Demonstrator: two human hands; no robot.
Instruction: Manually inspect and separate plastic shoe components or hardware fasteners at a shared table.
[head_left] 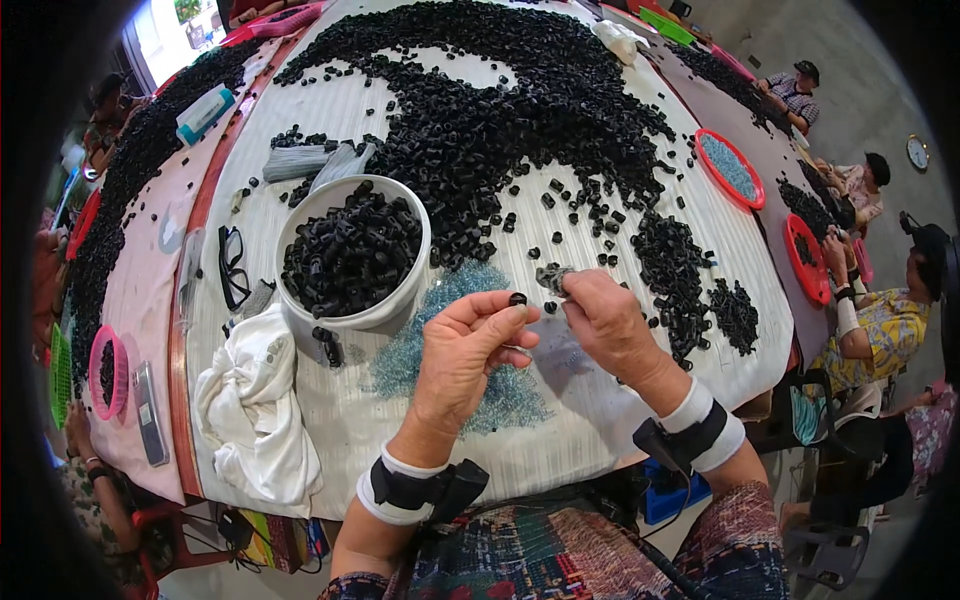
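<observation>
Left hand [465, 345] above near edge of counter [640, 330], fingers pinched on small black ring [517, 298], hole facing up. Right hand [605, 315] just right of it, fingertips clamped on grey piece [552, 277]. Piece lies up-right of ring, close, not touching. Blue beads [480, 285] beneath. Bucket [350, 255] left; black pile [500, 110] far.

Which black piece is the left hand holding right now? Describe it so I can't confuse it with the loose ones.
Start at the white bucket of black pieces, then move right to the left hand. Pinched at its fingertips is one small black ring, raised off the table, unlike the scattered pieces lying flat.
</observation>
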